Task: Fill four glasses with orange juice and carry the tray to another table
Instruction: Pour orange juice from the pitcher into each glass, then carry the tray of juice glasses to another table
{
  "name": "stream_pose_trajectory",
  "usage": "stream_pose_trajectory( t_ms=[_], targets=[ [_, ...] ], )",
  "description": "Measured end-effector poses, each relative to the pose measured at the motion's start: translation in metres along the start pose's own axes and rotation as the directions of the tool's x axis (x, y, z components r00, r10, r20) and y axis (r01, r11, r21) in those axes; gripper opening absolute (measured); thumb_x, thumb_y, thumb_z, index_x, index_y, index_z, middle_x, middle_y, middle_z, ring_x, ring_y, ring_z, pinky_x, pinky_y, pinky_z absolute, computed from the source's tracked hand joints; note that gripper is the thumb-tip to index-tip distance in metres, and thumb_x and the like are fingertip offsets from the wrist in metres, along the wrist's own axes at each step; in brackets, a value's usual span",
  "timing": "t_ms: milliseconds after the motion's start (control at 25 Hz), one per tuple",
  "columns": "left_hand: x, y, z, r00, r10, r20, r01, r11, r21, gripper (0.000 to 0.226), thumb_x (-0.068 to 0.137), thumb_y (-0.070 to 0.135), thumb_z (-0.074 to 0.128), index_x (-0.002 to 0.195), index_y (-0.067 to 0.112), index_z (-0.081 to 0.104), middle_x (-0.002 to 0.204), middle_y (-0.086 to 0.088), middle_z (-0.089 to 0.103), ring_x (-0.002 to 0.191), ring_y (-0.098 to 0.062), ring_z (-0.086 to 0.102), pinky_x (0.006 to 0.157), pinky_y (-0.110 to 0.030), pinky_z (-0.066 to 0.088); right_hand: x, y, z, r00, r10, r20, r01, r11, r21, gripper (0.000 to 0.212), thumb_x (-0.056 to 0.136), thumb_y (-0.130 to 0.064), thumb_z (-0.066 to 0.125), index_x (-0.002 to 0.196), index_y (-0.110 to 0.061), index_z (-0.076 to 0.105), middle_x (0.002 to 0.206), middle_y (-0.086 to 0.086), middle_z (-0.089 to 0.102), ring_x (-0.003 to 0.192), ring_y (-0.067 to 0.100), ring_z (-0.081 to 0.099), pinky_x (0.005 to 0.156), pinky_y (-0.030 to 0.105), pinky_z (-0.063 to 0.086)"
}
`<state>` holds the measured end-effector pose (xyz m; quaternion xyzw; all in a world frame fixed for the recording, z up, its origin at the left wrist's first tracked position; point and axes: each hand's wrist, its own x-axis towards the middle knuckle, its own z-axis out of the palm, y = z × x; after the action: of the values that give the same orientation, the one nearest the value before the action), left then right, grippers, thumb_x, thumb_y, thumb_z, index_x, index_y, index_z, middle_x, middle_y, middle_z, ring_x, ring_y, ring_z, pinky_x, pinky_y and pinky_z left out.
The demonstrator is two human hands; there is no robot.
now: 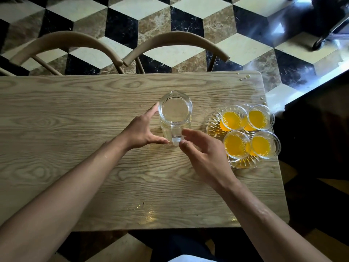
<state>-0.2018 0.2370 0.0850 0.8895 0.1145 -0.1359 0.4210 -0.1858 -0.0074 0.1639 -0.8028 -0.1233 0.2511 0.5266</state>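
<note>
No grip on anything: left hand and right hand released, fingers relaxed, flanking empty pitcher at desk centre. Four filled glasses on glass tray at 3 o'clock. Judged fragile, slippery, slosh-prone; best gripped at opposite rims, kept level.

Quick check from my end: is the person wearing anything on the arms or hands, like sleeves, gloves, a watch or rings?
Nothing worn shows. Both forearms are bare right to the frame's bottom edge, with no sleeve or cuff in view. The left hand and right hand have no gloves, and no watch, bracelet or ring is visible on the wrists or fingers.
</note>
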Motion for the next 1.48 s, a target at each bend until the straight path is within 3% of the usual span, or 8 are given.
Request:
stream_pose_trajectory(
  t_ms=[80,160,400,600,800,1040,1240,1480],
  targets=[
    [-0.010,-0.001,-0.004,0.998,-0.021,-0.064,0.025,0.997,0.069,0.120,0.062,0.041,0.097,0.161,0.013,0.034,0.161,-0.007,0.048,0.148,-0.018,0.044,0.125,-0.041,0.036,-0.003,0.002,-0.017,1.000,-0.021,0.015,0.021,1.000,-0.001,0.046,0.095,-0.027,0.069,0.138,-0.013,0.061,0.132,0.003,0.069,0.122,0.012,0.064,0.097,0.043,0.057],
    [-0.023,-0.001,-0.009,0.985,-0.057,-0.166,0.068,0.996,0.059,0.099,0.074,0.026,0.093,0.158,0.014,0.041,0.155,-0.007,0.054,0.141,-0.015,0.051,0.121,-0.035,0.039,-0.004,0.006,-0.037,0.999,-0.048,0.004,0.048,0.999,-0.014,0.046,0.095,-0.025,0.070,0.138,-0.013,0.060,0.133,0.003,0.068,0.121,0.013,0.064,0.098,0.044,0.056],
    [-0.073,0.035,-0.002,0.883,-0.190,-0.429,0.111,0.973,-0.203,0.060,0.091,0.013,0.079,0.146,0.015,0.054,0.143,-0.006,0.063,0.132,-0.015,0.059,0.116,-0.042,0.046,-0.012,0.030,-0.104,0.998,-0.060,-0.009,0.060,0.998,0.009,0.045,0.095,-0.019,0.071,0.138,-0.013,0.059,0.131,0.003,0.068,0.119,0.015,0.065,0.098,0.047,0.056],
    [-0.115,0.097,0.025,0.737,-0.205,-0.645,-0.001,0.953,-0.303,0.040,0.094,0.007,0.073,0.129,0.024,0.061,0.129,-0.008,0.065,0.122,-0.019,0.065,0.107,-0.037,0.052,-0.025,0.052,-0.165,0.997,-0.078,-0.007,0.078,0.997,-0.012,0.043,0.095,-0.021,0.071,0.137,-0.017,0.059,0.132,0.000,0.067,0.120,0.014,0.064,0.098,0.047,0.055],
    [-0.132,0.167,0.077,0.672,-0.167,-0.722,-0.068,0.956,-0.284,0.038,0.091,0.017,0.073,0.115,0.042,0.060,0.115,0.008,0.070,0.104,-0.009,0.070,0.090,-0.019,0.056,-0.035,0.075,-0.224,0.996,-0.085,-0.020,0.084,0.996,-0.030,0.042,0.096,-0.017,0.070,0.136,-0.013,0.059,0.130,0.003,0.067,0.117,0.017,0.064,0.097,0.040,0.056],
    [-0.102,0.203,0.136,0.773,-0.153,-0.616,-0.083,0.938,-0.338,0.038,0.089,0.013,0.074,0.124,0.022,0.062,0.113,0.002,0.070,0.099,-0.008,0.069,0.086,-0.016,0.055,-0.036,0.104,-0.265,0.993,-0.083,-0.080,0.076,0.993,-0.087,0.039,0.096,-0.016,0.069,0.134,-0.008,0.060,0.127,0.007,0.067,0.107,0.011,0.065,0.076,0.010,0.054],
    [-0.068,0.189,0.162,0.828,-0.184,-0.530,-0.034,0.927,-0.374,0.033,0.093,0.006,0.073,0.121,0.021,0.064,0.109,0.007,0.070,0.095,-0.001,0.068,0.080,-0.014,0.055,-0.031,0.125,-0.269,0.990,-0.021,-0.142,0.008,0.996,-0.090,0.036,0.095,-0.016,0.071,0.129,-0.011,0.062,0.122,0.004,0.068,0.105,0.011,0.067,0.089,0.035,0.060],
    [-0.029,0.138,0.181,0.856,-0.297,-0.423,0.117,0.908,-0.402,0.034,0.092,0.006,0.073,0.124,0.016,0.066,0.105,0.008,0.069,0.099,-0.013,0.068,0.079,-0.014,0.056,-0.011,0.153,-0.255,0.971,0.104,-0.213,-0.132,0.984,-0.119,0.034,0.092,-0.014,0.072,0.125,-0.016,0.065,0.116,-0.001,0.070,0.100,0.006,0.069,0.089,0.033,0.059]
  ],
)
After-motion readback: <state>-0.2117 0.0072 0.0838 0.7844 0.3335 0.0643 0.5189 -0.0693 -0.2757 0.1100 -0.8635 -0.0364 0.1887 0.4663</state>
